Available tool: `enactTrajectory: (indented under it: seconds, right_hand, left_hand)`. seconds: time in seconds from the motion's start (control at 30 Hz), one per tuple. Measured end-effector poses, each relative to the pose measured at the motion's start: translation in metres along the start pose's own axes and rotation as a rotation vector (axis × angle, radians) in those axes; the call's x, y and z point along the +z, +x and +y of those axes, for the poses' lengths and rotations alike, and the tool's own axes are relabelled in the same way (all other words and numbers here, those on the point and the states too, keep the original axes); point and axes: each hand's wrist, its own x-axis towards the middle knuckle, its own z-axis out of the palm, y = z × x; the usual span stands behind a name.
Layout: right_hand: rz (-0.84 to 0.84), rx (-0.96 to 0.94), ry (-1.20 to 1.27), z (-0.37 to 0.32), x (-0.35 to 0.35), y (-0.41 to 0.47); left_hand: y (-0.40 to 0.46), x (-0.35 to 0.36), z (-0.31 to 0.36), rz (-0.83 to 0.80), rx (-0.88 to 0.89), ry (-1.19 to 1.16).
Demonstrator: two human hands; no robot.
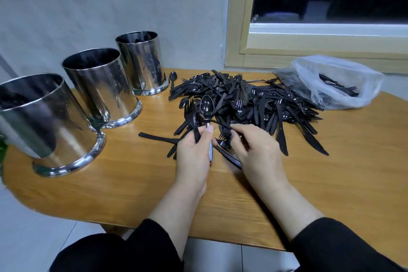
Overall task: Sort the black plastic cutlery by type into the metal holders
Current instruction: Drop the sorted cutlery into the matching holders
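Head view: on the oval wooden table, a sprawling heap of black plastic cutlery, forks, knives and spoons tangled together, at the centre toward the far edge. Along the left side, three shiny cylindrical metal holders in a diagonal row: nearest holder, middle holder, far holder, dark cutlery faintly visible inside the far two. Beside the far holder's base, a single black plastic spoon lying apart from the heap. At the near edge of the heap, left hand with fingers curled round a small bunch of black forks and one upright black spoon, bowl pointing up. Just beside it, right hand with fingers bent, pinching a thin black piece near the spoon's neck, exact type hard to tell. Far right, a crumpled clear plastic bag holding more black cutlery. Behind, a pale wooden window frame against a grey wall.
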Motion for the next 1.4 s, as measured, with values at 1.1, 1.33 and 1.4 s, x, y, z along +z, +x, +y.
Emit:
enactTrajectory:
  seconds: [1.1,1.33,1.4]
  right_hand:
    - [-0.033,-0.230,-0.025,0.002,0.010,-0.006]
    - [-0.228,-0.275,0.030,-0.002,0.013,-0.009]
    - [-0.253,-0.274,0.046,-0.002,0.012,-0.009]
  left_hand:
    - [-0.005,0.000,0.010,0.010,-0.056,-0.049]
    - [-0.005,0.002,0.013,0.001,-0.116,-0.159]
    - [-0.004,0.001,0.013,-0.004,-0.126,-0.190]
